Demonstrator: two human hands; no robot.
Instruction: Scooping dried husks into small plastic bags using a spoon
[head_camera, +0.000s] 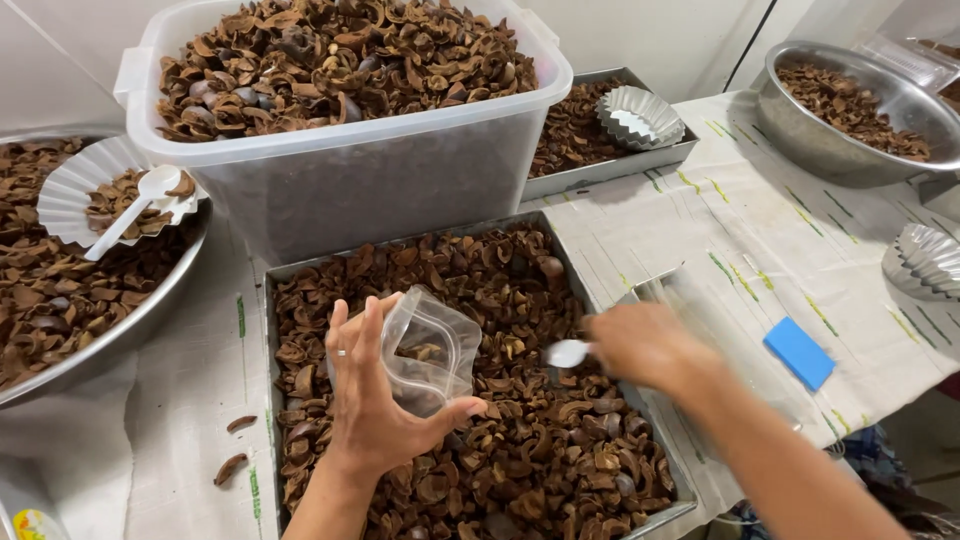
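My left hand (375, 395) holds a small clear plastic bag (432, 350) open over a metal tray (272, 280) full of brown dried shell-like pieces (530, 450). A few brown pieces lie inside the bag. My right hand (645, 345), blurred, grips a small white plastic spoon (567, 352) just to the right of the bag, above the tray's pieces.
A large clear plastic tub (350, 170) of the same pieces stands behind the tray. At left, a metal bowl (150, 310) holds pieces, a fluted dish (70, 190) and a white spoon (135, 210). A second tray (620, 165), fluted moulds, a steel bowl (810, 135) and a blue sponge (799, 352) lie right.
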